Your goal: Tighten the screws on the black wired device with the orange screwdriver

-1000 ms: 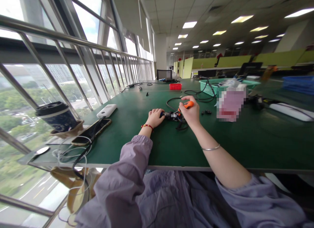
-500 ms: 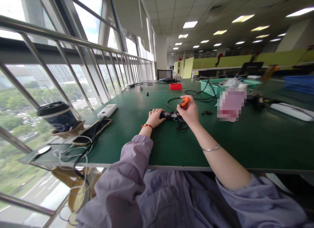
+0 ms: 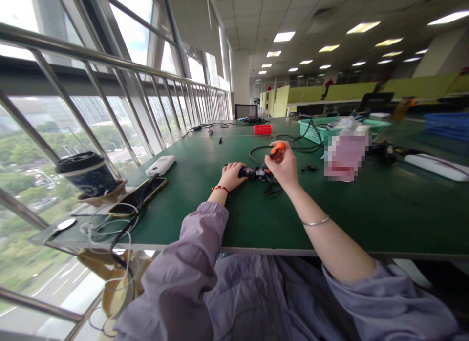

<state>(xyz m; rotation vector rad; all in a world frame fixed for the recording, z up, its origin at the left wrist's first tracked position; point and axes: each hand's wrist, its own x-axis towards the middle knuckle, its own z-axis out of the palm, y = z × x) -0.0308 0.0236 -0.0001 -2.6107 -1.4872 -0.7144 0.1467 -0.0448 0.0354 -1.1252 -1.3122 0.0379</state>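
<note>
Gripping screwdriver [image 3: 277, 153], right hand [image 3: 285, 169], tip indistinct, left hand [image 3: 233, 176] partly hiding device [image 3: 250, 173]

Left hand [image 3: 232, 176] palm down, right hand [image 3: 287, 169] curled, right forearm [image 3: 331, 245] slanting inward

Strong daylight thru windows [image 3: 132, 16] at left, partly blown out; ceiling lights [image 3: 284, 36] lit, far R dimmer. Wide-angle distort. nr edges; blue basket [image 3: 445, 126] at right blurry, pink pkg [image 3: 346, 155] pixelated.
</note>
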